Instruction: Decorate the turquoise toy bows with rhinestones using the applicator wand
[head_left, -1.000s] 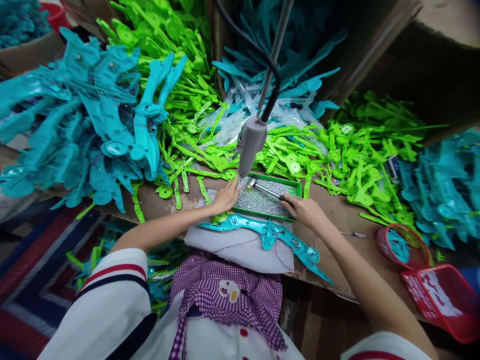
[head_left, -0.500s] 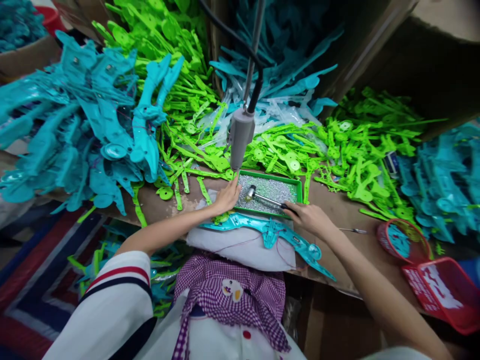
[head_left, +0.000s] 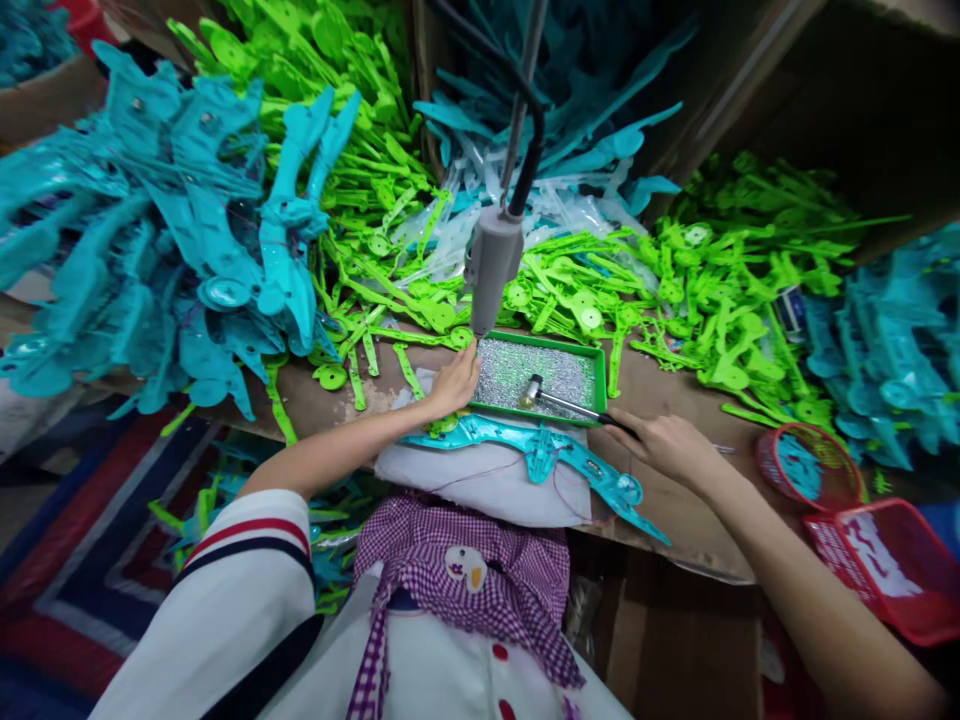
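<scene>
My right hand grips the black handle of a small hammer, whose metal head with a yellowish face lies over the screws. Many small silvery screws fill a shallow green tray. At the tray's left end, my left hand has its fingers pressed together right under the tip of a hanging grey electric screwdriver; what they hold, if anything, is too small to make out. Below the tray a long turquoise plastic toy-like part lies across a white pad, with a thin reddish cord on it.
Turquoise parts are heaped at the left, with more at the right. Bright green plastic pieces pile up behind the tray. Red baskets stand at the table's right edge. The screwdriver's black cable hangs from above.
My right hand has moved right with the hammer, whose head has slid from the tray's left part towards its middle. My left hand stays beside the screwdriver tip.
</scene>
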